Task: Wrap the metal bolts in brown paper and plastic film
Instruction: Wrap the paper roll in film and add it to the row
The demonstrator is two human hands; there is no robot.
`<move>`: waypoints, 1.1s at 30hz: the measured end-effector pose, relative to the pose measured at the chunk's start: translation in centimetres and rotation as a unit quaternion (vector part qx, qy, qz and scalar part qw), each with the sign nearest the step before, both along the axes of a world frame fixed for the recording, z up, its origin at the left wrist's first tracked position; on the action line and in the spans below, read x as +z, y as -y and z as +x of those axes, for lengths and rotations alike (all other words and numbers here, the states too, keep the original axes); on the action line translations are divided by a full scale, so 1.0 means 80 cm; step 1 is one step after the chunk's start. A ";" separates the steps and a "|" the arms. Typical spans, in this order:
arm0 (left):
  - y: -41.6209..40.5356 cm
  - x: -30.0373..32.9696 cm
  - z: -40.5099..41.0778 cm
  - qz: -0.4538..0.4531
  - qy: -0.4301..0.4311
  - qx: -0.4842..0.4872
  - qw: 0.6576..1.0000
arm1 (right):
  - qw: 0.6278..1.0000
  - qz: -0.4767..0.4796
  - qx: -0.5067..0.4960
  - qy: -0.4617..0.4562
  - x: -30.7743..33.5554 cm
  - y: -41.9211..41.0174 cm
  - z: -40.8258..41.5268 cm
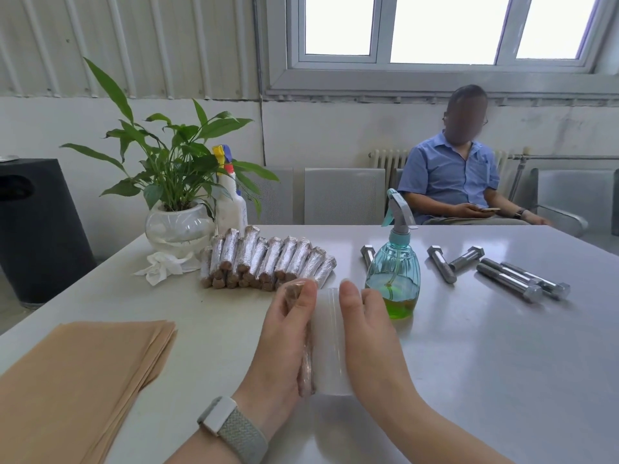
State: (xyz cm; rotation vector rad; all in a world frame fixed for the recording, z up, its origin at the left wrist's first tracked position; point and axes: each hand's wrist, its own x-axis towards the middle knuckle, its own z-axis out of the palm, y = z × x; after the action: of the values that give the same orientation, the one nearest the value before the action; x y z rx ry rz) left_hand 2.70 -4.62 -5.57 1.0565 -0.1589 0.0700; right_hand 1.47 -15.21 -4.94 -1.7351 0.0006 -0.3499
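My left hand [284, 339] grips a bolt wrapped in brown paper [305, 363], partly covered with clear film. My right hand [365, 333] holds a roll of plastic film [330, 346] pressed against that bolt, with a strip of film stretched between them. A pile of several wrapped bolts [268, 262] lies behind my hands. Several bare metal bolts [509, 276] lie on the table at the right. A stack of brown paper sheets [77, 376] lies at the front left.
A green spray bottle [393, 276] stands just right of my hands. A potted plant [179, 226], a white spray bottle [231, 202] and crumpled tissue [164, 266] sit at the back left. A person in a blue shirt [452, 175] sits behind the table. A black bin [37, 229] stands left.
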 end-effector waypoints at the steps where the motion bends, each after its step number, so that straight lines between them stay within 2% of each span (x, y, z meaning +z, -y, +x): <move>1: -0.001 0.000 0.000 -0.016 -0.015 -0.024 0.999 | 1.000 -0.001 -0.006 -0.006 -0.001 0.000 0.001; 4: -0.003 0.000 0.003 -0.069 -0.050 -0.061 0.995 | 0.999 0.024 -0.015 -0.026 -0.004 0.002 0.005; 7: -0.002 -0.001 0.009 -0.037 -0.052 -0.044 0.997 | 0.990 0.118 0.037 -0.069 -0.004 0.007 0.011; 9: -0.002 -0.004 0.011 0.003 -0.037 -0.017 0.999 | 0.977 0.144 0.110 -0.117 -0.002 0.011 0.012; 11: -0.005 -0.005 0.011 0.057 -0.015 0.019 0.998 | 0.975 0.118 0.147 -0.118 -0.002 0.015 0.012; 13: -0.009 -0.006 0.012 0.155 0.032 0.066 0.985 | 0.981 0.100 0.138 -0.094 -0.002 0.015 0.012; 15: -0.011 -0.006 0.014 0.254 0.076 0.132 0.955 | 0.986 0.097 0.120 -0.062 -0.002 0.015 0.014; 17: -0.011 -0.003 0.014 0.275 0.085 0.161 0.944 | 0.989 0.091 0.108 -0.041 0.001 0.012 0.013; 20: -0.007 0.001 0.011 0.239 0.067 0.146 0.957 | 0.993 0.070 0.089 -0.023 0.002 0.008 0.011; 24: -0.001 0.003 0.006 0.085 0.029 0.081 0.993 | 0.997 0.051 0.062 0.006 0.001 0.003 0.007; 28: 0.001 0.003 0.001 0.007 0.011 0.010 1.000 | 0.999 0.036 0.008 0.015 -0.002 0.003 0.005; 33: 0.004 0.003 -0.004 -0.030 -0.057 -0.067 0.996 | 1.000 -0.005 -0.012 -0.025 -0.004 0.008 0.011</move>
State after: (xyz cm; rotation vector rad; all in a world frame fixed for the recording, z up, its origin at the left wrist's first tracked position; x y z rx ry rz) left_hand 2.42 -4.95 -5.36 0.9840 -0.1226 -0.1069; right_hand 2.34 -15.83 -5.30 -1.7539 0.0554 -0.3244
